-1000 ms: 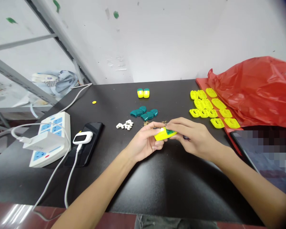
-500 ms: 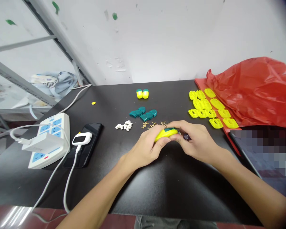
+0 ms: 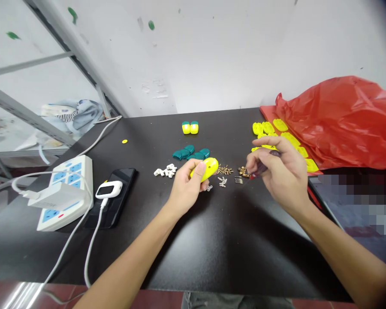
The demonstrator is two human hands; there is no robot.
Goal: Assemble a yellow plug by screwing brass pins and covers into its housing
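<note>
My left hand [image 3: 187,183] grips a yellow oval casing [image 3: 207,170], its face with a small hole turned up. To the right, my right hand [image 3: 278,174] is closed round a screwdriver with a dark, partly see-through handle [image 3: 266,161]; its thin shaft points down and left. Between and behind the hands lie brass screws [image 3: 224,170], small metal clips [image 3: 222,182], metal pins [image 3: 238,180] and small brass-coloured parts [image 3: 242,171]. Green covers [image 3: 184,152] and white pieces [image 3: 166,171] lie behind and left of the casing.
Two yellow-green units [image 3: 190,127] stand at the back. Yellow shells [image 3: 280,125] lie by a red bag [image 3: 341,124] at right, above a dark screen [image 3: 350,210]. At left are a power strip [image 3: 64,193], a phone [image 3: 124,184], a white device [image 3: 109,189] and cables.
The hands have parted: my right hand has moved right and up with the screwdriver. My left hand has moved slightly left, and the casing has turned to show its yellow face.
</note>
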